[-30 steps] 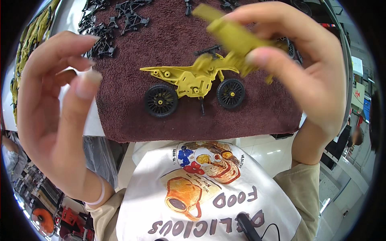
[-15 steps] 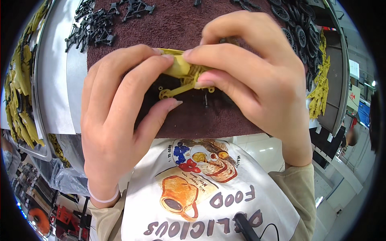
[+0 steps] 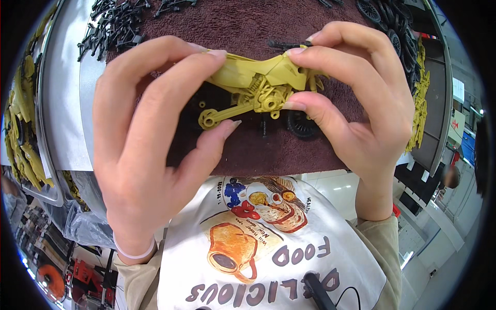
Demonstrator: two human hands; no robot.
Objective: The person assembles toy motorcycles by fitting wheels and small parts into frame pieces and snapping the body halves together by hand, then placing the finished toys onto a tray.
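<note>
Between my hands is a yellow plastic toy motorcycle body [image 3: 248, 72], held side-on above a dark brown towel. My left hand [image 3: 155, 113] grips its left end, fingertips on the top edge and thumb by the round end of the lower arm. With my right hand [image 3: 351, 82] I pinch the other end, forefinger on top and thumb beneath. A black handlebar-like piece [image 3: 284, 45] shows at the right fingertips. Partly behind my right thumb is a black wheel [image 3: 302, 124]; whether it is attached cannot be made out.
Black frame-like parts [image 3: 111, 31] are heaped at the far left of the towel [image 3: 243, 157]. Black wheels [image 3: 398, 26] pile up at the far right. Yellow parts fill a tray on the left [image 3: 26, 129] and lie along the right edge [image 3: 419, 103].
My right hand has slid right along the yellow body, uncovering its middle. The black wheel and handlebar-like piece now show. My left hand keeps its hold, shifted slightly left.
</note>
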